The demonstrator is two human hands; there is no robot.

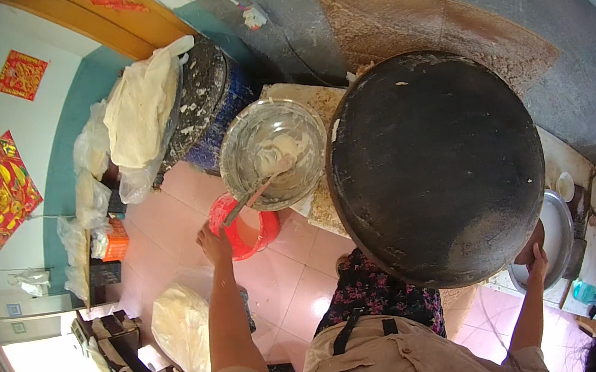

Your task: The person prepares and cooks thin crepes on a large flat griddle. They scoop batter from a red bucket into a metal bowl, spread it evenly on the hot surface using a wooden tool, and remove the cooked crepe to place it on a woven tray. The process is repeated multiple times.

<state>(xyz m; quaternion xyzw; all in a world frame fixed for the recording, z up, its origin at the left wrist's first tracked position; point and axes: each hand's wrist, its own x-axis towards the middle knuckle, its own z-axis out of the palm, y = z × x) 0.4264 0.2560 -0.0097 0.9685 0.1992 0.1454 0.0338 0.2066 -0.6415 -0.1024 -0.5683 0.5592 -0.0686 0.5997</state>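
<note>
My right hand [537,265] grips a brown, flat, rounded piece [532,245] at the edge of a metal basin [562,224] with white contents. Part of that piece is hidden behind a large round black griddle [437,168], which fills the middle of the view. On the left, my left hand [215,243] has its fingers apart and nothing visible in it. It appears beside the rim of a red plastic bucket [270,229]; whether they touch is unclear. Just above, a metal bowl [301,117] holds pale dough or batter [280,150] and a stick-like utensil [257,191].
The bowl and griddle stand along a worn counter [318,215] by a grey wall. A blue drum [232,93] bears a large bag of pale sheets [145,105]. Another pale bag [182,332] sits left of my arm. A small cup [565,187] stands beyond the basin.
</note>
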